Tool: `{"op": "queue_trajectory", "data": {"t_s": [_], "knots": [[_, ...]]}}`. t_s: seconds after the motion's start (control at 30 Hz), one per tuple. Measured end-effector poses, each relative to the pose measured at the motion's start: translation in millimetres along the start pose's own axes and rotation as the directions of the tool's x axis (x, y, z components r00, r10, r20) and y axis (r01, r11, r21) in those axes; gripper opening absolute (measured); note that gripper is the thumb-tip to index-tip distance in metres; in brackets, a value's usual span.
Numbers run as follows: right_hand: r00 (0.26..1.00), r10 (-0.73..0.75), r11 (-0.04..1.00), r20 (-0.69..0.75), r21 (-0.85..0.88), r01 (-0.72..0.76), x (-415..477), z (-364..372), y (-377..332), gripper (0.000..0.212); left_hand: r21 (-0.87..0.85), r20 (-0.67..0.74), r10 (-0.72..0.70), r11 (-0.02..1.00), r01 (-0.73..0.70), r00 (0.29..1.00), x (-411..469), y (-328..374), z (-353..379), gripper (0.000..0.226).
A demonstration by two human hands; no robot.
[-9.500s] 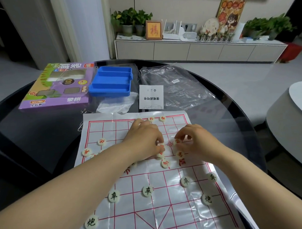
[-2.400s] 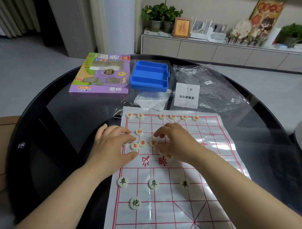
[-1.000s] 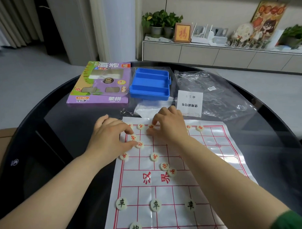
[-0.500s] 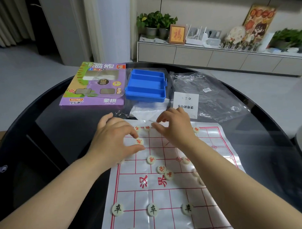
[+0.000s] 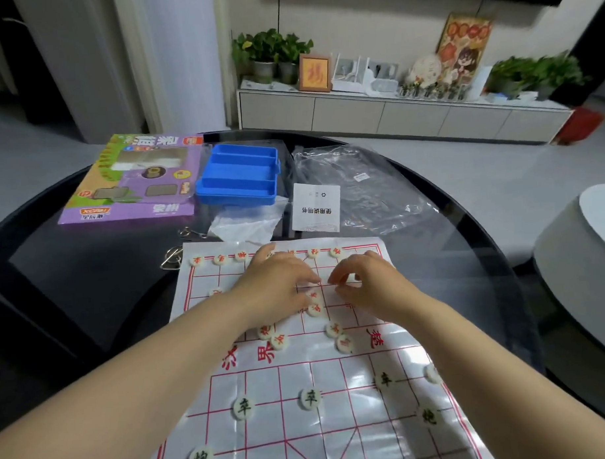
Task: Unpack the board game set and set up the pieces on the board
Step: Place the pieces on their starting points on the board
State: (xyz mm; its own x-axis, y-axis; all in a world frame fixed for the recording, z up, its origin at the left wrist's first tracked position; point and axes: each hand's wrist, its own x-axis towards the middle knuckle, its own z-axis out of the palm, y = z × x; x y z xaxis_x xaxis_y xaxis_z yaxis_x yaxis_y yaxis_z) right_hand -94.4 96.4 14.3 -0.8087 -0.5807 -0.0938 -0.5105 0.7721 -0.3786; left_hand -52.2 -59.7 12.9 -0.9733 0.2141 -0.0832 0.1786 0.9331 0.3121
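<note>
Piece [image 5: 316, 309] (red-marked) beside left hand [image 5: 279, 288]

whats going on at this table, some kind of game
A person is setting up a Chinese chess set. The left hand and right hand are down among the red-lettered pieces on the far half of the board; whether either grips one is unclear. Several already line the far edge, and dark-lettered pieces sit on the near half. The blue tray and purple box lie beyond.

A home living room — low sideboard [image 5: 393, 118], potted plants [image 5: 271, 53], framed picture [image 5: 314, 72].
</note>
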Motion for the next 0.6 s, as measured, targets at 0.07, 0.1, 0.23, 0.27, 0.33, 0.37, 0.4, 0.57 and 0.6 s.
{"op": "queue_trajectory", "data": {"t_s": [0.07,0.1,0.23,0.27,0.33,0.37,0.4,0.57,0.6], "knots": [[0.996,-0.068,0.998,0.05,0.019,0.068,0.7,1.2,-3.6,0.029,-0.029,-0.023,-0.049,0.998,0.049,0.999,-4.9,-6.1,-4.5,0.034],[0.992,-0.101,0.994,0.073,0.037,0.098,1.8,1.3,-6.8,0.031,-0.03,-0.033,-0.077,0.997,0.076,0.997,-8.0,-10.4,-6.7,0.035],[0.969,-0.185,0.983,0.162,0.039,0.181,12.6,4.5,-19.2,0.038,0.032,0.014,-0.145,0.989,0.145,0.989,-15.9,-23.7,-8.1,0.035],[0.963,-0.194,0.981,0.187,0.022,0.193,15.4,5.5,-20.7,0.039,0.046,0.038,-0.15,0.988,0.149,0.988,-16.7,-24.9,-6.6,0.034],[0.952,-0.204,0.976,0.23,-0.025,0.215,20.2,5.7,-22.3,0.039,0.048,0.061,-0.156,0.987,0.153,0.986,-17.6,-25.6,-4.8,0.036],[0.949,-0.206,0.973,0.238,-0.053,0.225,22.0,5.1,-22.7,0.037,0.043,0.061,-0.158,0.987,0.155,0.986,-17.9,-26.0,-4.7,0.037],[0.95,-0.206,0.97,0.235,-0.08,0.23,23.6,4.4,-22.7,0.035,0.036,0.057,-0.158,0.987,0.156,0.986,-18.1,-26.3,-4.9,0.038],[0.98,-0.149,0.964,0.129,-0.203,0.173,24.6,4.2,-15.8,0.028,0.03,0.055,-0.165,0.986,0.163,0.985,-16.9,-27.2,-5.7,0.04],[0.987,-0.125,0.962,0.102,-0.233,0.146,24.5,4.9,-12.1,0.028,0.029,0.058,-0.164,0.986,0.162,0.985,-16.9,-26.6,-5.7,0.04]]}}
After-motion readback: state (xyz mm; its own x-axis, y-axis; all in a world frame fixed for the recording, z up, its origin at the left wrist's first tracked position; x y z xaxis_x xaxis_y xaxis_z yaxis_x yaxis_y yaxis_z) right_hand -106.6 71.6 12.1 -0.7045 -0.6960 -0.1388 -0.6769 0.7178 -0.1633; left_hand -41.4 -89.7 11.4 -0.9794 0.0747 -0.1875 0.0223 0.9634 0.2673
